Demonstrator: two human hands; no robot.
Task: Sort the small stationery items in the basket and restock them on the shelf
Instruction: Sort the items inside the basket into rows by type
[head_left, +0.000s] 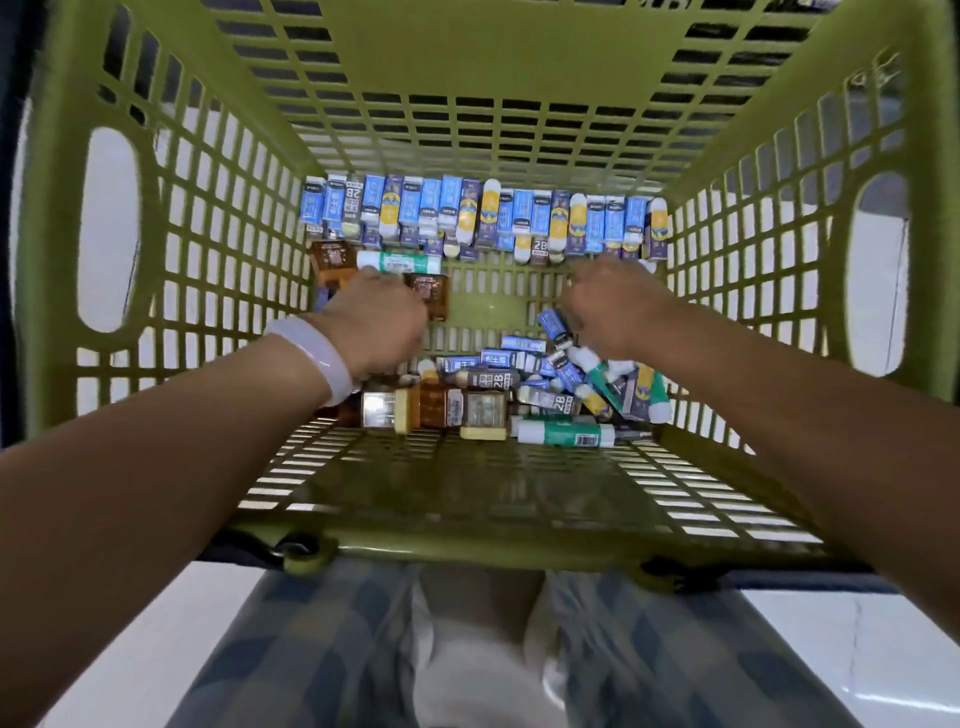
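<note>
While both your forearms reach down into the green basket (218, 218), your left hand (379, 322) hangs knuckles-up near the basket floor, with a pale bangle (319, 358) on the wrist behind it. Its fingers curl downward and away from the camera, so you cannot tell whether they grip anything. Just past its fingertips lies a green-and-white glue stick (402, 262), and brown boxes (434, 293) sit touching or just beside the hand on its far side. Your right hand (618, 306) also shows its back, fingers bent down and hidden, so its hold cannot be told either. Beyond both hands, a tidy row of blue and yellow erasers (483, 218) stands along the far wall. Nearer to you than the right hand, and partly under it, lies a loose heap of erasers (524, 374), with more brown boxes (441, 408) and a second glue stick (566, 434) against the near wall.
</note>
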